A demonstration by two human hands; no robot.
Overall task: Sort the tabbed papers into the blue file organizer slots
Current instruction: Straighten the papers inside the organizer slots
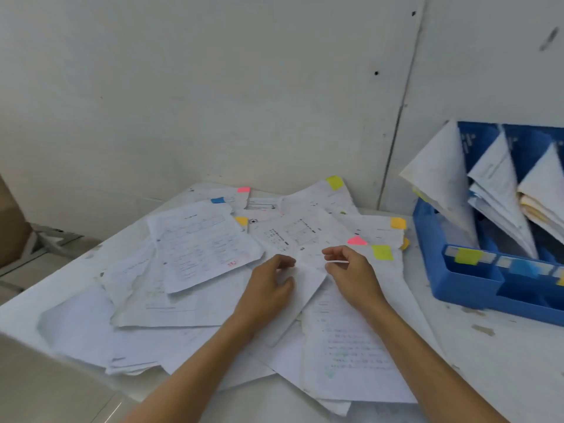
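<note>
Marking the sheets: printed lines and table grids, all too blurred to read; a red stamp (232, 263) on one upper sheet, also unreadable.
Organizer labels: yellow-green label tab (468, 255) and blue label tab (523, 268) stuck along the front strip of the blue plastic file organizer (470, 285); no wording legible.
Surroundings: chipped white table (503, 361) in a corner of white wall panels (213, 87); brown cardboard (9, 224) at far left.
In the way: loose sheets overlapping, lower ones mostly covered.
Tabbed papers: heap of crumpled white printed sheets (198, 245) spread over the table, left of the organizer; pink, blue, orange and yellow-green sticky tabs along the far edges.
Filed papers: folded white sheets (439, 172) leaning in the organizer's slots.
Left hand (268, 285): fingers curled, pinching the creased middle sheet (308, 267).
Right hand (351, 270): thumb and forefinger pinching the same sheet's right edge, near a pink tab (357, 240).
</note>
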